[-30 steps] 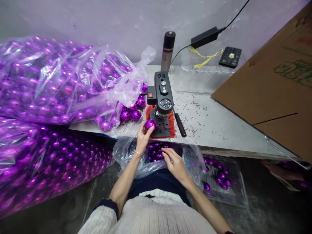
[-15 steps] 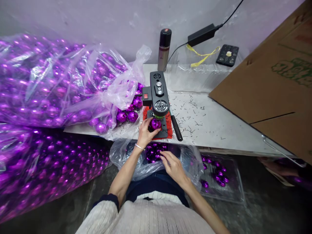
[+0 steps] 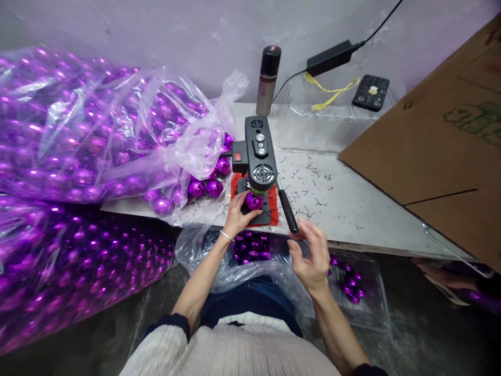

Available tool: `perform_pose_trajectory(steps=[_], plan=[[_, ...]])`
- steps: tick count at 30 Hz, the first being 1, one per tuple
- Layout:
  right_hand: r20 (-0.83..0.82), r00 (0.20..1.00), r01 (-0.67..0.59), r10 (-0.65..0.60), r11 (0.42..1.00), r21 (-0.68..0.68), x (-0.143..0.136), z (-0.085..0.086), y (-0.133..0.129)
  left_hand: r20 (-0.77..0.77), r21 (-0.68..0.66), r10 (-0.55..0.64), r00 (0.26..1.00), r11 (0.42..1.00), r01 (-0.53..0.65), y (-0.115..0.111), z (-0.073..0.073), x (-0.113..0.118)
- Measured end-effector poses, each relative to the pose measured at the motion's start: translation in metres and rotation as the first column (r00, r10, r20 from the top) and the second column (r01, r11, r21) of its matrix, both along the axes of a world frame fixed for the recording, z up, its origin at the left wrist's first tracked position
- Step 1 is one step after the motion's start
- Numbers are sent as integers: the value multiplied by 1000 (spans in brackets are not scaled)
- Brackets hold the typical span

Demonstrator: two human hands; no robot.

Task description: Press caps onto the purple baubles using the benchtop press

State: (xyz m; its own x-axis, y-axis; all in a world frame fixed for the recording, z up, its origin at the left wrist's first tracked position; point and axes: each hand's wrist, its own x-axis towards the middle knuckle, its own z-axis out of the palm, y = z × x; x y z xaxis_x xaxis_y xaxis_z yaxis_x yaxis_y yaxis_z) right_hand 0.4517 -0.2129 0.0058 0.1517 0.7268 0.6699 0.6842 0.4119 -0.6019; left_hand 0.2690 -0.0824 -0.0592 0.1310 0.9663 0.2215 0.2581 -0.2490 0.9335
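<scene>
Under the head of a black press machine (image 3: 260,151), a shiny purple bauble (image 3: 254,201) sits on the dark base plate. My left hand (image 3: 238,214) grips this bauble from the left, thumb in front and fingers behind. My right hand (image 3: 313,253) is raised off the table's front edge, fingers curved and apart, with nothing in it. Close to its fingertips is the black grip of the press's lever (image 3: 288,211), which slants down to the right. A red cloth (image 3: 273,206) lies beneath the base plate.
Clear plastic bags of purple baubles (image 3: 78,136) fill the left side. An open bag (image 3: 250,248) of baubles hangs below the table edge. A clear tray (image 3: 376,297) holds more. Behind stand a spray can (image 3: 268,81) and a power adapter (image 3: 329,57); a cardboard box (image 3: 438,151) leans in from the right.
My right hand has moved right and up, from above the open bag to beside the lever's grip, its fingers spreading. My left hand stays on the bauble under the press.
</scene>
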Motion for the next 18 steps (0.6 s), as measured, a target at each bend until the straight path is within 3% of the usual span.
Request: perform_pose_trajectory(steps=[4, 10, 13, 18], plan=[[15, 1000, -18, 14, 969, 245, 1, 27, 30, -9, 9, 2, 1000, 1000, -2, 0, 0, 2], [127, 989, -98, 73, 974, 203, -17, 46, 61, -29, -5, -5, 1000, 1000, 5, -1, 2, 3], [110, 992, -80, 56, 971, 227, -26, 41, 64, -27, -4, -7, 1000, 1000, 7, -1, 2, 4], [55, 994, -110, 98, 951, 290, -32, 11, 68, -43, -2, -11, 999, 1000, 11, -1, 0, 5]])
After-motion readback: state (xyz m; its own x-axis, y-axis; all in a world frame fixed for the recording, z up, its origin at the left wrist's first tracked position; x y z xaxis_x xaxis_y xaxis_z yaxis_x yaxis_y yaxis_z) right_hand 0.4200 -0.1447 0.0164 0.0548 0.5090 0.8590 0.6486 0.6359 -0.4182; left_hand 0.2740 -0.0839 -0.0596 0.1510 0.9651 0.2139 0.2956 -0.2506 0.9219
